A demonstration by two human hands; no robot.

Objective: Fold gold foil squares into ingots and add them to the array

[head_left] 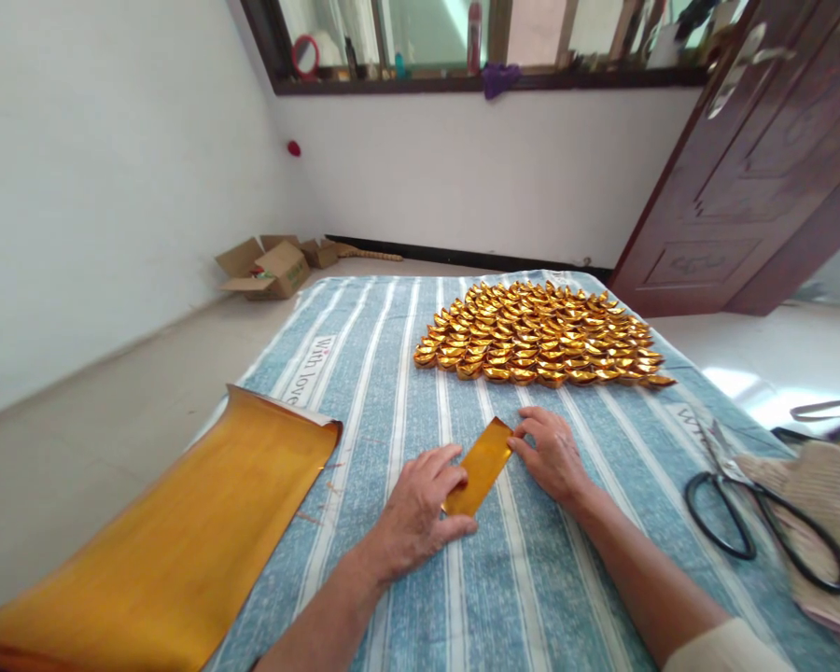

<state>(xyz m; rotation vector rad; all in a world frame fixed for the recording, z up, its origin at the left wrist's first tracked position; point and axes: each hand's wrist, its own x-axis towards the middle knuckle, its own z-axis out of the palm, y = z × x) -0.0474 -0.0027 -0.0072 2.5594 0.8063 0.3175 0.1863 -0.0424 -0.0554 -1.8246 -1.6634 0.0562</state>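
Note:
A narrow rectangle of gold foil paper (pixel 486 467) lies slantwise on the striped cloth between my two hands. My left hand (pixel 424 499) is spread at its lower left, fingertips resting on the paper's edge and thumb stretched out on the cloth near the bottom corner. At the upper right edge, my right hand (pixel 550 453) pinches the paper between thumb and fingers. Beyond the hands stands a dense cluster of folded gold foil ingots (pixel 539 336), arranged in rows. To the left, a large stack of gold foil sheets (pixel 175 523) hangs past the bed's edge.
Black-handled scissors (pixel 721 513) lie at the right beside a beige knitted cloth (pixel 812 504). Blue-and-white striped fabric (pixel 371 373) covers the surface. Open cardboard boxes (pixel 273 271) sit on the floor by the wall. A brown door (pixel 735 187) stands at the right.

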